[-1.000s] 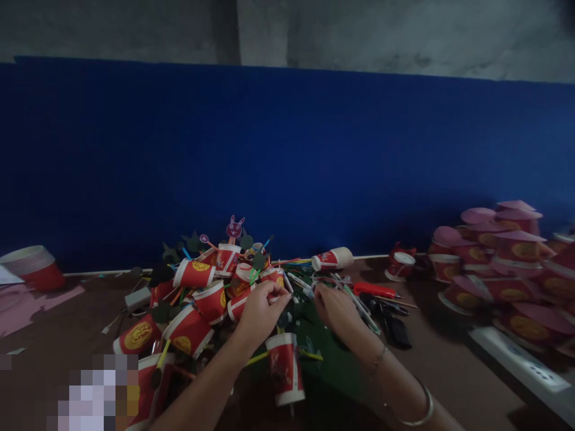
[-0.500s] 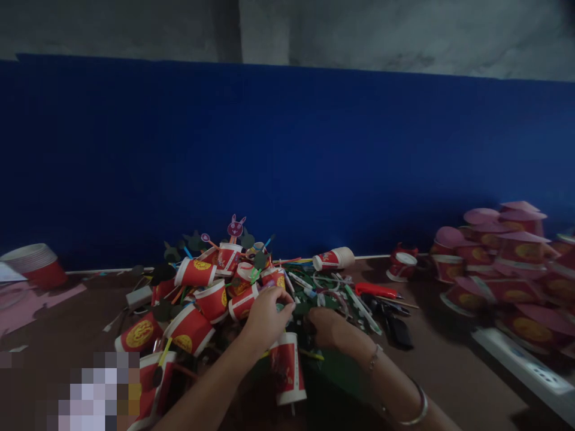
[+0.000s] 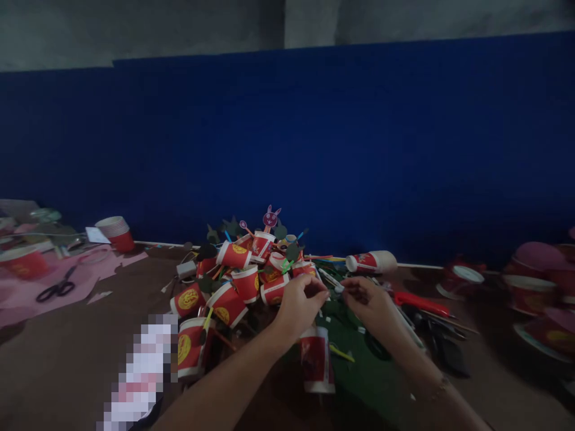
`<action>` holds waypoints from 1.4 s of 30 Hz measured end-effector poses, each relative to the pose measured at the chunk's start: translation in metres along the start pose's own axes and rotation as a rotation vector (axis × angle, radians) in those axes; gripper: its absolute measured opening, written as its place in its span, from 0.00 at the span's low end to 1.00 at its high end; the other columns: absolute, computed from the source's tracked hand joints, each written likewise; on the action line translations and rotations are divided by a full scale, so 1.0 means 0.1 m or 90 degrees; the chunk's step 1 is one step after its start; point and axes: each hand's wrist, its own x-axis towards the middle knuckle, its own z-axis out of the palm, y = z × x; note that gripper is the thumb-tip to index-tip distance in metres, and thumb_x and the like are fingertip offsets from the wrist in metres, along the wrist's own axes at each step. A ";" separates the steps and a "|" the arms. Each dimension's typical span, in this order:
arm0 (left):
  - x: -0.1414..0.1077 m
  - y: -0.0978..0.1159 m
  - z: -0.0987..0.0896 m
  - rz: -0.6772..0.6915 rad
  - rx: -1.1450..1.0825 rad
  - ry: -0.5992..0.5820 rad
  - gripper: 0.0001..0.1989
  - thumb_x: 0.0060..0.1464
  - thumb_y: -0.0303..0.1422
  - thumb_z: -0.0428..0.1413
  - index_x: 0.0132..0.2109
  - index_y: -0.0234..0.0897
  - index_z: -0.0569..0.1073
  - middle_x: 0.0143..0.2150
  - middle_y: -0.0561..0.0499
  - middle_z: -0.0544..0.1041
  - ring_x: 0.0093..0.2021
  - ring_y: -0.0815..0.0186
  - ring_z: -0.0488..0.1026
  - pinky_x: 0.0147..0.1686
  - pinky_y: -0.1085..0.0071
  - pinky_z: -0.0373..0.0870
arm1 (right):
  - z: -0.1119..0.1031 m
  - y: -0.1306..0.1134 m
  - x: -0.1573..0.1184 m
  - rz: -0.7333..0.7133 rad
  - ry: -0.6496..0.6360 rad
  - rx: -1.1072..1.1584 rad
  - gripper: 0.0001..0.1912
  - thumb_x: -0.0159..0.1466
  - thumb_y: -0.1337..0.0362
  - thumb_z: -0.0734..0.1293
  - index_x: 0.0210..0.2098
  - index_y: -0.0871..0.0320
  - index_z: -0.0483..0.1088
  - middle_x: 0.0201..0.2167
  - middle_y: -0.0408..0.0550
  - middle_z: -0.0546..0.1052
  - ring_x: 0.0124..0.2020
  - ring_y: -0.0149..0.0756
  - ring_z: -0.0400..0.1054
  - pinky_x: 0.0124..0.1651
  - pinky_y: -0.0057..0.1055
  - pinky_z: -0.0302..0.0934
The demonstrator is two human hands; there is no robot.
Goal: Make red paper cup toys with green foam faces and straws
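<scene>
A red paper cup with a white rim [image 3: 318, 364] is just below the left hand [image 3: 299, 310], its upper end partly hidden by that hand. From here I can't make out whether the two touch. The left thumb and forefinger come together in a pinch; whether something small sits between them I can't tell. The right hand [image 3: 371, 302] faces it, fingers bent toward the thumb, and its grip is unclear too. The fingertips are near each other but apart, with a small whitish piece showing by the right ones.

Beside the cup lies a thin yellow stick [image 3: 342, 353], over a dark green sheet [image 3: 359, 374]. To the left of the hands is a jumbled heap of red paper cups with gold emblems [image 3: 246, 284], topped by a pink rabbit-face cutout [image 3: 270, 219]. Past the right hand are a bright red-handled tool [image 3: 422, 303] and, farther back, a row of nested cups on its side [image 3: 369, 262].

Farther left on the brown table [image 3: 54, 362], black-handled scissors [image 3: 56, 291] rest on pink paper [image 3: 92, 281]. A plain deep-blue panel [image 3: 287, 149] stands behind everything.
</scene>
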 end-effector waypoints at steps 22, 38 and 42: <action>0.00 -0.08 0.09 -0.140 -0.281 0.024 0.10 0.35 0.30 0.64 0.27 0.34 0.71 0.23 0.56 0.72 0.25 0.72 0.67 0.29 0.75 0.61 | 0.02 -0.20 -0.10 -0.004 0.091 0.116 0.11 0.56 0.59 0.66 0.35 0.58 0.68 0.27 0.46 0.74 0.29 0.36 0.69 0.33 0.31 0.63; -0.02 -0.09 0.09 -0.183 -0.279 -0.043 0.15 0.31 0.29 0.65 0.28 0.35 0.68 0.20 0.57 0.72 0.21 0.74 0.65 0.25 0.77 0.58 | -0.01 -0.28 -0.12 -0.037 0.086 0.086 0.07 0.56 0.63 0.64 0.34 0.58 0.68 0.27 0.46 0.74 0.28 0.35 0.68 0.32 0.29 0.63; -0.02 -0.10 0.10 -0.223 -0.295 -0.049 0.13 0.32 0.29 0.62 0.29 0.35 0.69 0.19 0.56 0.72 0.20 0.74 0.65 0.23 0.77 0.56 | -0.01 -0.27 -0.12 -0.039 0.058 0.072 0.07 0.57 0.64 0.63 0.35 0.57 0.68 0.27 0.45 0.73 0.28 0.34 0.68 0.31 0.29 0.62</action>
